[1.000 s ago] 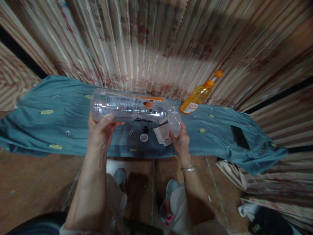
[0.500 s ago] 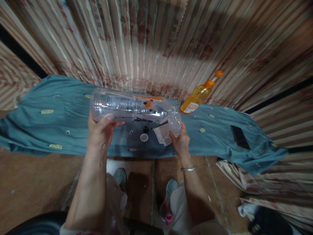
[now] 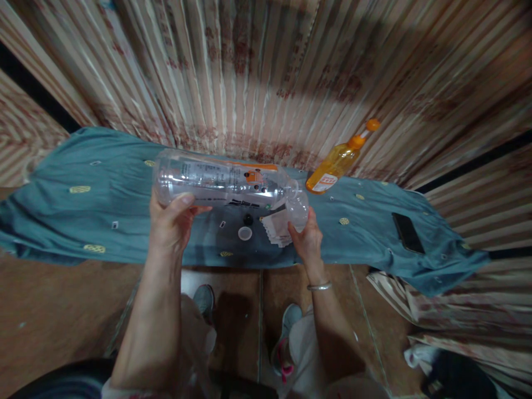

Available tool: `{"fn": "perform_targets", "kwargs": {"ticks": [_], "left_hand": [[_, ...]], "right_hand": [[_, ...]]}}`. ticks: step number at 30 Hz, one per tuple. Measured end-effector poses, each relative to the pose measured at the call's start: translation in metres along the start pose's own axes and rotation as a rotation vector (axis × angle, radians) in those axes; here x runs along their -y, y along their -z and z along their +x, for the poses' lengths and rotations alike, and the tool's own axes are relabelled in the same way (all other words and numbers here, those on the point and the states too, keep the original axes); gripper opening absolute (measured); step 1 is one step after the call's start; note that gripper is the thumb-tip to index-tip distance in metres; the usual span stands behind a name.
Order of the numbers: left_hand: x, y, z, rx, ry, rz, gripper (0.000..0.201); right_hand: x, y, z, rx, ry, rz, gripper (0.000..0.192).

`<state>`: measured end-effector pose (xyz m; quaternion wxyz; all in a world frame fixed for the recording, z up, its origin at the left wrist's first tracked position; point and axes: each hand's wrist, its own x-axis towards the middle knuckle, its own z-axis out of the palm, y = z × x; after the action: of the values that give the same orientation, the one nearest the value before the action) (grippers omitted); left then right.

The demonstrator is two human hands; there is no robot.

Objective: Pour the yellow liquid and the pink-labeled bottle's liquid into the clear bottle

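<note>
My left hand [image 3: 171, 221] is closed around the base end of a large clear plastic bottle [image 3: 220, 180] with an orange and black printed label. The bottle lies nearly level in the air, its neck toward the right. In my right hand [image 3: 306, 233] is a small clear plastic cup [image 3: 297, 209], held tilted at the bottle's mouth. Whether liquid is passing between them I cannot tell. Below the bottle, a small round whitish lid [image 3: 245, 233] and a small dark cap [image 3: 248, 219] rest on the cloth, beside a pale packet with a jagged edge [image 3: 277, 228].
A yellow-orange pump bottle [image 3: 336, 166] stands at the back of the cloth-covered table [image 3: 124, 221], near the pleated curtain [image 3: 249, 83]. A black phone [image 3: 408, 233] lies on the right side. Dark bars run along both sides, and a black bag [image 3: 461, 374] sits on the floor at lower right.
</note>
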<state>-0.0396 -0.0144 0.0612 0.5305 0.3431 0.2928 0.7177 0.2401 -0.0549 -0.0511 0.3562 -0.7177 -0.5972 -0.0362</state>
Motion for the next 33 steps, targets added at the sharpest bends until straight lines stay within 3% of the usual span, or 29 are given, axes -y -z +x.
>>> {"fn": "perform_targets", "kwargs": {"ticks": [33], "left_hand": [[-0.0023, -0.0012, -0.0011, -0.019, 0.003, 0.022, 0.083]], "right_hand": [[0.0015, 0.0009, -0.0003, 0.014, -0.002, -0.006, 0.069]]}}
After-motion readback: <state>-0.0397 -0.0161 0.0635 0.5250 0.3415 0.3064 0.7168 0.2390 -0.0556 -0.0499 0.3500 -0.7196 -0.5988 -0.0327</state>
